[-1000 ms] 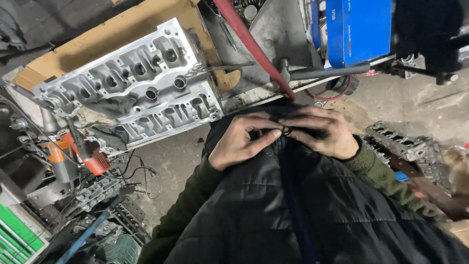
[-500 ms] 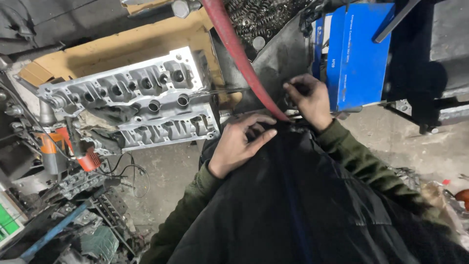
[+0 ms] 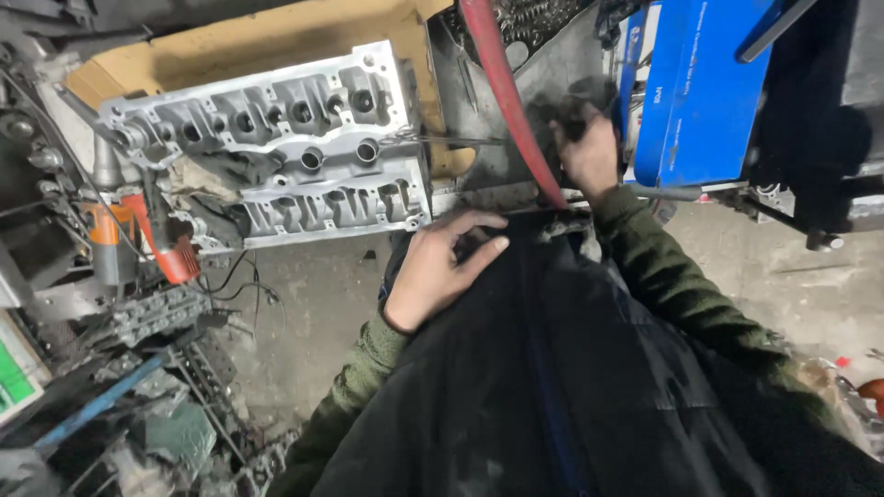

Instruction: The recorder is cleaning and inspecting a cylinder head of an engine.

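My left hand point(image 3: 440, 269) lies flat on the front of my black jacket point(image 3: 552, 368), fingers stretched toward the bench edge and holding nothing that I can see. My right hand point(image 3: 586, 152) reaches out over the dark metal bench plate point(image 3: 539, 87), just right of a red hose point(image 3: 502, 87). Its fingers curl over something small and dark that I cannot make out. A grey aluminium cylinder head point(image 3: 276, 152) lies on cardboard point(image 3: 230, 46) to the left of both hands.
A blue box point(image 3: 704, 87) stands right of my right hand. An orange and grey power tool point(image 3: 138, 239) with cables sits at the left. Chains, metal parts and a blue bar point(image 3: 101, 405) lie on the concrete floor point(image 3: 313, 304) below.
Both hands were together at the jacket's collar. The right hand has left it and moved up onto the bench beside the red hose. The left stays on the jacket.
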